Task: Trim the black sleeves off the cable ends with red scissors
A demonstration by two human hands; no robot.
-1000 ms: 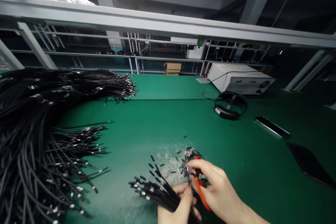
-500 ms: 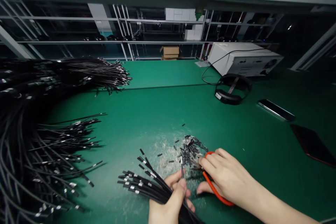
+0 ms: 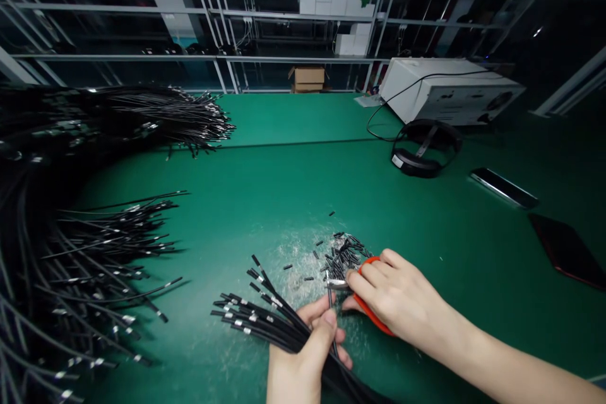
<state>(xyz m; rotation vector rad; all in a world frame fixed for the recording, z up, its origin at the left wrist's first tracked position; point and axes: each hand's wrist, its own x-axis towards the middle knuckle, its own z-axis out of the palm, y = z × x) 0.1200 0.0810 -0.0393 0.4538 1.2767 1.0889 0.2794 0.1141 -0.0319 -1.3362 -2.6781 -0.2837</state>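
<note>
A bundle of black cables (image 3: 279, 325) is held in my left hand (image 3: 307, 353), their ends fanned out to the left. One single cable (image 3: 330, 297) stands up between its thumb and fingers, with a pale, stripped-looking tip. My right hand (image 3: 392, 290) is closed round orange-handled scissors or cutters (image 3: 374, 317). Their metal blades (image 3: 337, 283) point left and are at the tip of the single cable. Just beyond the blades lies a pile of short black cut pieces (image 3: 343, 255), with fine pale strands scattered around it on the green table (image 3: 265, 202).
Large heaps of black cables (image 3: 108, 233) cover the left side. At the back right are a white box-shaped device (image 3: 449, 95) with a black cord and a black headset (image 3: 421, 151). A phone (image 3: 504, 188) and a dark flat object (image 3: 568, 249) lie at the right.
My right hand has moved left with the orange tool, bringing its blades to the single cable's tip. The handles look closer together. The whole view has tilted slightly downward.
</note>
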